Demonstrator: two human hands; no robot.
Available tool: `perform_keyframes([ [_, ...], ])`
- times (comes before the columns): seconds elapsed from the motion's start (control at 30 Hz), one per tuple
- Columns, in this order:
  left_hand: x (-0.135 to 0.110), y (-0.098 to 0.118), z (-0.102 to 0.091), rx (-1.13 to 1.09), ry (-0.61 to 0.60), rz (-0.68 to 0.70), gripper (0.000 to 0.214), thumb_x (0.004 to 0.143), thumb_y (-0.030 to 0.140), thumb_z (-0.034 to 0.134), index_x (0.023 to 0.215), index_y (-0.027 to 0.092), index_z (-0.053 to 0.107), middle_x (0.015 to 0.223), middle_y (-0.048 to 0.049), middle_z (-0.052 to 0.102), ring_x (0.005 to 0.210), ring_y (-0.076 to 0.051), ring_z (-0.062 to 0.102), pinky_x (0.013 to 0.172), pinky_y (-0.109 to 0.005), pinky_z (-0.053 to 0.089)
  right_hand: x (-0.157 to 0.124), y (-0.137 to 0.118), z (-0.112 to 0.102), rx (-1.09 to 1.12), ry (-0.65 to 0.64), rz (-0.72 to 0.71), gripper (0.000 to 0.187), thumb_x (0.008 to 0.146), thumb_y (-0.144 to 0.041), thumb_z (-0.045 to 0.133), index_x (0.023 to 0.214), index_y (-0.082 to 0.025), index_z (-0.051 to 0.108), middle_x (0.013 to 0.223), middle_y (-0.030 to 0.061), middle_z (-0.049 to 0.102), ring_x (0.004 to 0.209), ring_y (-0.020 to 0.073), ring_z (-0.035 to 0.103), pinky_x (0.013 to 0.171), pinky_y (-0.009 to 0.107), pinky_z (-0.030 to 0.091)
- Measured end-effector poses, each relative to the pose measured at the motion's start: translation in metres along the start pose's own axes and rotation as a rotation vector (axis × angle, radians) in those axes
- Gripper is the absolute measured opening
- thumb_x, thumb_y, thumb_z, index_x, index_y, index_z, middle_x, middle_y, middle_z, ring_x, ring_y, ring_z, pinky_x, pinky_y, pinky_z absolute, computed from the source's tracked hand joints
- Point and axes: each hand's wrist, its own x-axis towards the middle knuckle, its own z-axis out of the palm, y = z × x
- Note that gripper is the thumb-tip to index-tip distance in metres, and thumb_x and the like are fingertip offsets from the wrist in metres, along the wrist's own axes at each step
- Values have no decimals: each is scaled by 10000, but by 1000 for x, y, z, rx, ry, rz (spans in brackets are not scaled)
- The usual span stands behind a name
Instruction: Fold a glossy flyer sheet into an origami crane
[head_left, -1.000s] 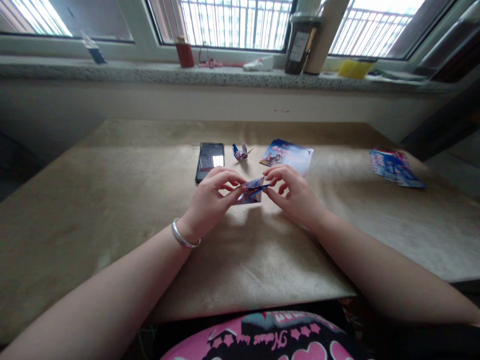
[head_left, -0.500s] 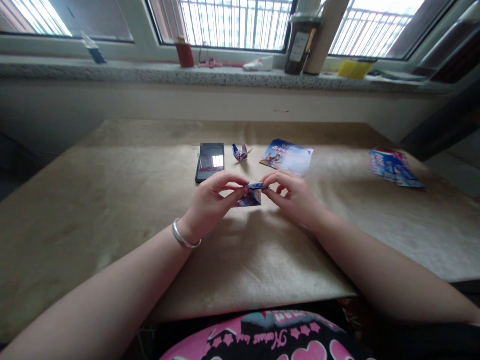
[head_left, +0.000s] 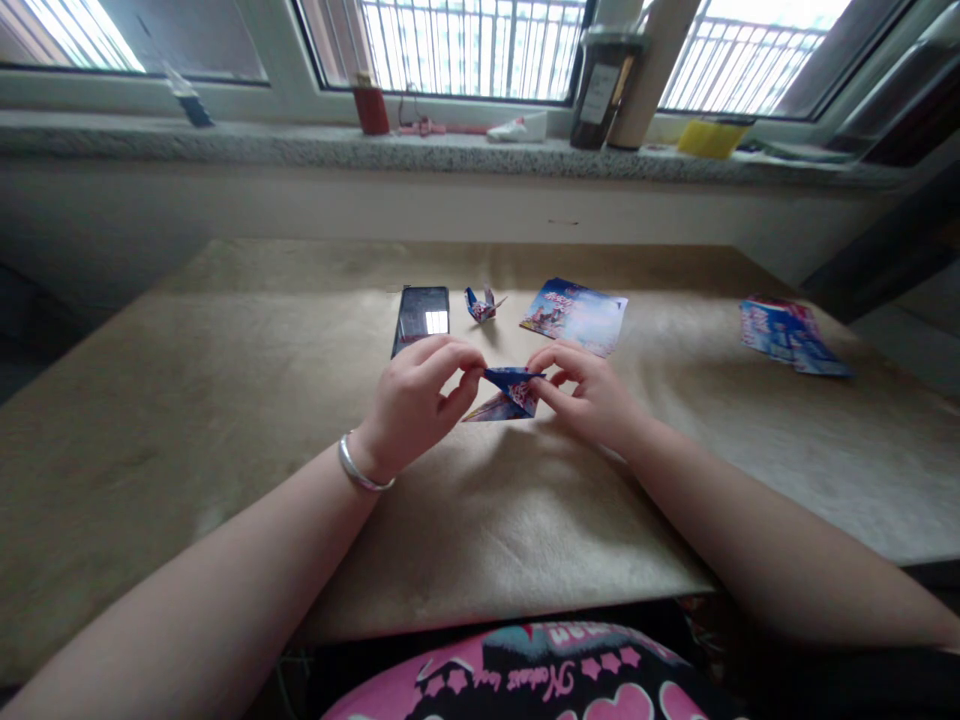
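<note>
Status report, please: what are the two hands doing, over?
Left hand and right hand both pinching small folded blue patterned paper at tan table. Black phone just beyond the hands.

Left hand (head_left: 415, 400) pinching, right hand (head_left: 595, 398) pinching

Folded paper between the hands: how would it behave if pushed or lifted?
The folded paper is probably very light: the left hand and right hand hold it by fingertips alone. Its creases likely stiffen it, though it would crush easily. Pushed, it should slide on the table.
</note>
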Motion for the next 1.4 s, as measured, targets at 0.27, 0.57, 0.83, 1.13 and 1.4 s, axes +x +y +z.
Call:
perform_keyframes([
  [0.27, 0, -9, 1, -67, -23, -150, 139, 910, 177, 446, 850, 166, 571, 807, -22, 609, 775, -133, 583, 736, -272, 477, 0, 6, 0, 52, -16, 65, 51, 824, -204, 539, 805, -188, 584, 862, 36, 595, 782, 145, 575, 602, 244, 502],
  [0.57, -1, -6, 3, -114, -49, -109, 89, 846, 153, 540, 888, 169, 618, 836, -26, 649, 761, -127, 604, 724, -252, 494, 0, 5, -1, 57, -28, 44, 52, 824, -211, 539, 820, -189, 586, 881, 41, 585, 793, 146, 576, 609, 248, 512],
  [0.83, -1, -6, 0, -226, -109, -209, 153, 872, 179, 478, 876, 164, 630, 853, -39, 665, 811, -145, 619, 765, -269, 488, 0, 4, -2, 30, -19, 49, 48, 812, -206, 537, 792, -198, 580, 859, 34, 589, 792, 146, 575, 599, 244, 509],
  [1.13, 0, -5, 4, -261, -186, -256, 161, 860, 298, 582, 925, 165, 644, 880, -38, 668, 805, -138, 618, 723, -246, 494, 1, 6, 0, 17, 12, 57, 38, 799, -201, 558, 792, -187, 592, 834, 29, 593, 769, 137, 573, 587, 234, 509],
  [1.4, -4, -14, 12, -389, -36, -403, 156, 831, 264, 620, 948, 163, 635, 870, -52, 683, 808, -150, 658, 740, -277, 536, -1, 11, 4, 46, 69, 135, 58, 783, -230, 603, 826, -191, 607, 811, 18, 614, 714, 126, 594, 581, 245, 511],
])
